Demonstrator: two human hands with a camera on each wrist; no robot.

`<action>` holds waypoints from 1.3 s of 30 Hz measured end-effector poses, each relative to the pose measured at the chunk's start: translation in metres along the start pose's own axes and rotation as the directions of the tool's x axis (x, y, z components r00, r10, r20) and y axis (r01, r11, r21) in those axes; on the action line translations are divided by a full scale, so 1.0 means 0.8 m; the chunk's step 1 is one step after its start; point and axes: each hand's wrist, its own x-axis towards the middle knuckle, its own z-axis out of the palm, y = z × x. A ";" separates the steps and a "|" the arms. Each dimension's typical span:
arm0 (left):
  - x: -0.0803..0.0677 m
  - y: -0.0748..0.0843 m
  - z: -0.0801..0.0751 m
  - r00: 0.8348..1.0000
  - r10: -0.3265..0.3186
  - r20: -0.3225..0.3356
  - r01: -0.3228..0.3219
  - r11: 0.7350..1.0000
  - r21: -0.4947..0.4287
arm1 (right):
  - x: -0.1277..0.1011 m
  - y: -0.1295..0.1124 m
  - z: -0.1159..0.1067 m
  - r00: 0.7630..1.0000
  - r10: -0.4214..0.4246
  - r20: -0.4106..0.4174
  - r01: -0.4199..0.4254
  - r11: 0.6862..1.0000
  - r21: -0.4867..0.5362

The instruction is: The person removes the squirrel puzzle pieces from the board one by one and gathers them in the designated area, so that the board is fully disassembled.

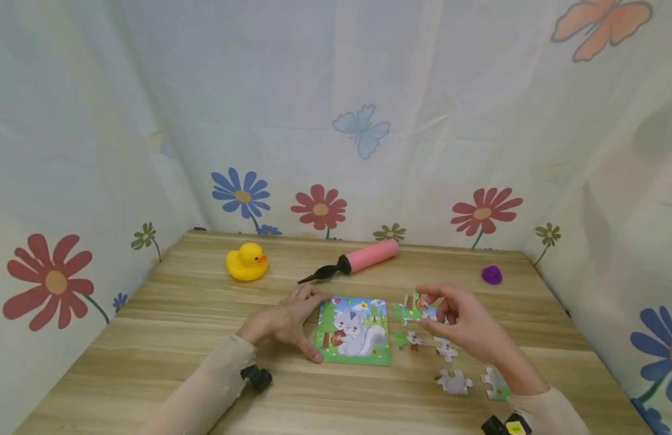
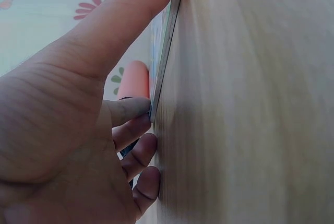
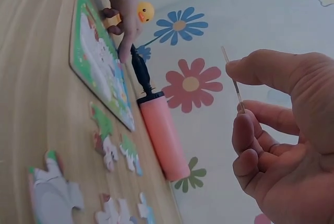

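Observation:
A square puzzle board (image 1: 353, 331) with a grey-and-white squirrel picture lies flat on the table. My left hand (image 1: 289, 319) rests along its left side, thumb at the near corner and fingertips at the far corner. In the left wrist view, the thumb and fingers (image 2: 133, 110) stretch to the board's thin edge. My right hand (image 1: 460, 317) is raised right of the board. Between its thumb and fingers it pinches a thin puzzle piece (image 3: 238, 92), seen edge-on. Near that hand lie loose pieces, including a green one (image 1: 407, 339) and a grey one (image 1: 454, 382).
Behind the board lies a hand pump (image 1: 371, 255) with a pink barrel and black nozzle. A yellow rubber duck (image 1: 247, 262) stands at the back left, and a small purple object (image 1: 492, 275) sits at the back right. Flowered curtains surround the wooden table (image 1: 151, 356).

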 end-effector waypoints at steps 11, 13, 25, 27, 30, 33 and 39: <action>-0.001 0.001 0.000 1.000 -0.015 0.011 0.015 1.000 0.002 | -0.030 0.023 0.011 0.997 0.000 0.082 -0.001 1.000 0.011; -0.001 0.001 0.000 1.000 -0.014 0.014 0.014 1.000 0.001 | -0.036 0.029 0.017 0.992 -0.020 0.125 0.017 0.999 0.032; 0.001 0.000 0.002 1.000 -0.008 0.001 0.008 1.000 0.001 | -0.048 0.045 0.046 0.968 -0.048 0.247 0.054 0.998 -0.017; 0.001 0.000 0.002 1.000 -0.010 0.005 0.010 1.000 0.003 | -0.048 0.046 0.047 0.966 -0.032 0.256 0.042 0.999 -0.034; 0.000 0.002 0.002 1.000 -0.018 0.009 0.018 1.000 0.003 | -0.048 0.046 0.049 0.963 -0.011 0.268 0.027 0.998 -0.058; 0.000 0.002 0.001 1.000 -0.019 0.010 0.019 1.000 0.000 | -0.048 0.045 0.051 0.962 0.007 0.273 0.013 0.997 -0.071; -0.001 0.001 0.000 1.000 -0.019 0.004 0.019 1.000 -0.001 | -0.047 0.041 0.055 0.963 -0.006 0.271 0.032 0.995 -0.092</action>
